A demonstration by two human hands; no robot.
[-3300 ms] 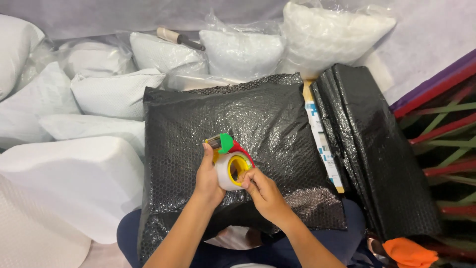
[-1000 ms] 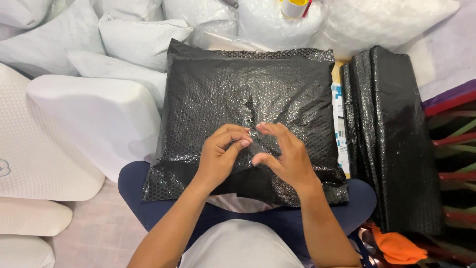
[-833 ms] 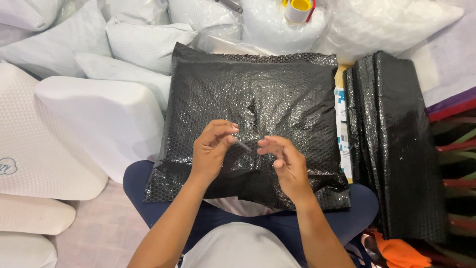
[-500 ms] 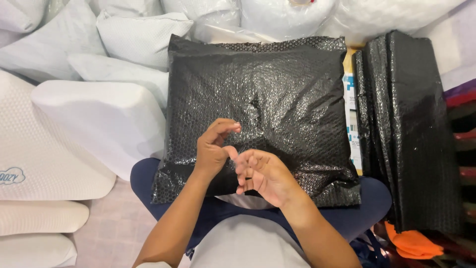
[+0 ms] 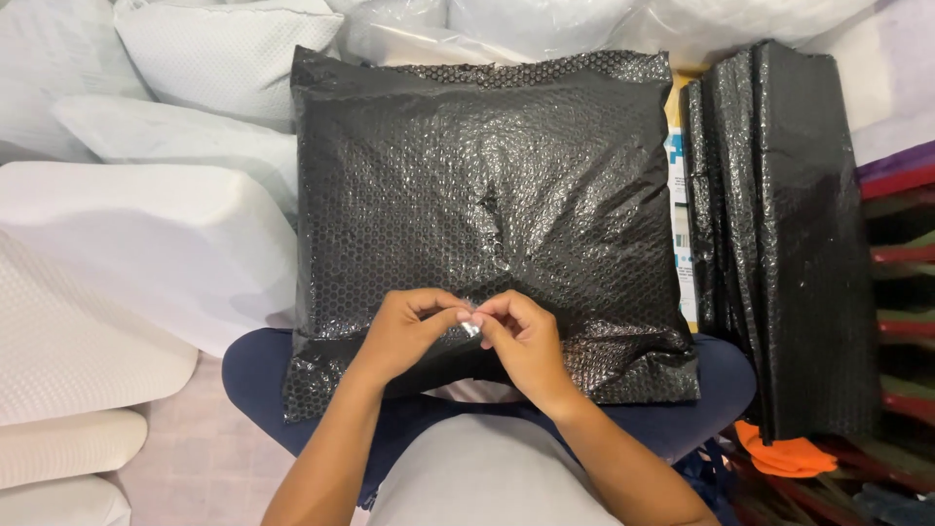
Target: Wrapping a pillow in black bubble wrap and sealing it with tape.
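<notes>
Glossy black bubble-wrap parcel (image 5: pixel 487 214) lying across the lap, already wrapped; left hand (image 5: pixel 404 336) and right hand (image 5: pixel 526 341) pinch a small clear tape piece (image 5: pixel 469 324) at its near, unsealed edge.

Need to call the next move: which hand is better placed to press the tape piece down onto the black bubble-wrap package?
Probably right. The right hand lies over the black bubble-wrap package near its front edge, fingertips pinching the tape piece; the left hand pinches its other end.
</notes>
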